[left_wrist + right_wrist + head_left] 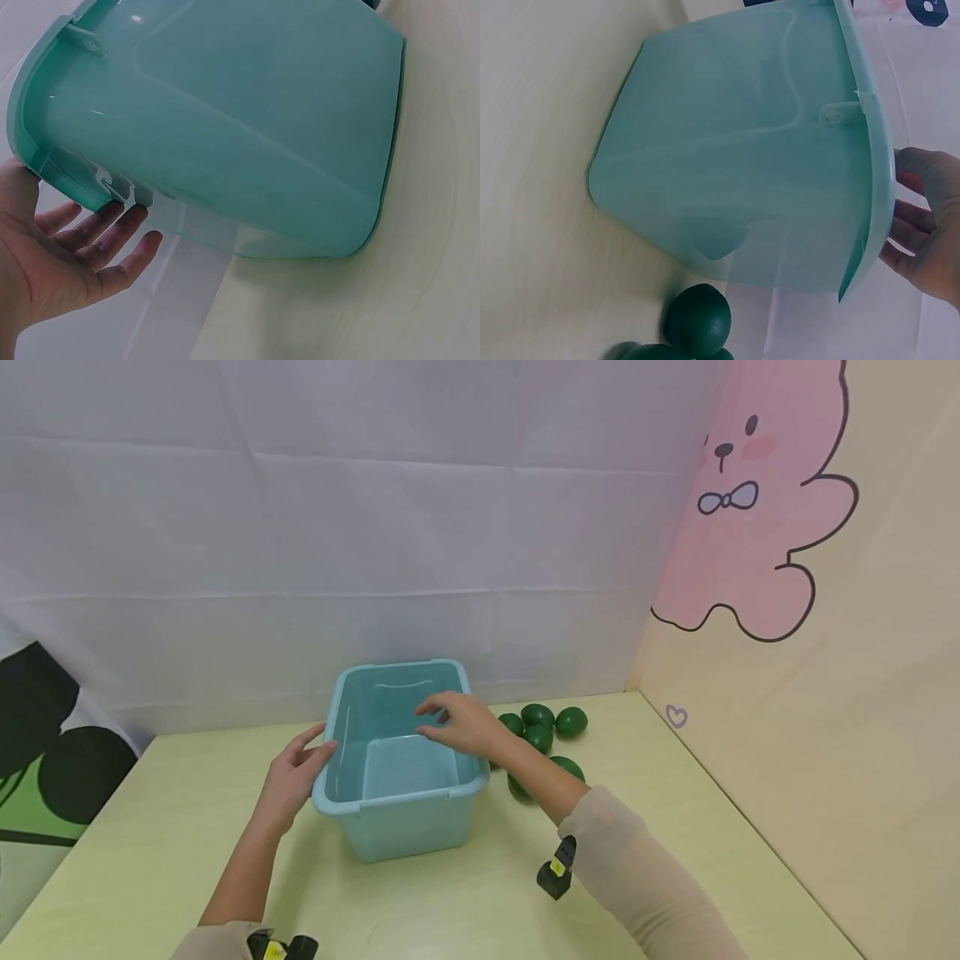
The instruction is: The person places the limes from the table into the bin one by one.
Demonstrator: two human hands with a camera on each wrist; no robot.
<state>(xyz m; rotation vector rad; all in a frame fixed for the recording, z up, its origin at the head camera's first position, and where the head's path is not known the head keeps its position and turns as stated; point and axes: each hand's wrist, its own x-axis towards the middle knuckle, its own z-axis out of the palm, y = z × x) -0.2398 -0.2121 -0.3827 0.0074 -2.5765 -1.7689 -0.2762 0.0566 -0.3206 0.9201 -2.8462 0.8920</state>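
Observation:
A pale blue-green plastic bin (pixel 405 827) stands upright on the table, its open top showing a bare floor inside. My left hand (pixel 296 772) holds its left rim; in the left wrist view the thumb lies over the lip and the other fingers spread below it outside. Over the bin's right side hangs my right hand (pixel 467 727), fingers loosely bent and nothing between them. Several dark green, egg-shaped fruits (pixel 572 722) lie right of the bin, some partly hidden by my right forearm. One such fruit (pixel 697 319) appears near the bin in the right wrist view.
The light yellow table (pixel 645 860) meets a white cloth backdrop (pixel 300 527) behind the bin. On the right rises a cream wall panel (pixel 862 735) with a pink bear drawing (pixel 750 543). Dark shapes (pixel 86 774) are printed on the left side.

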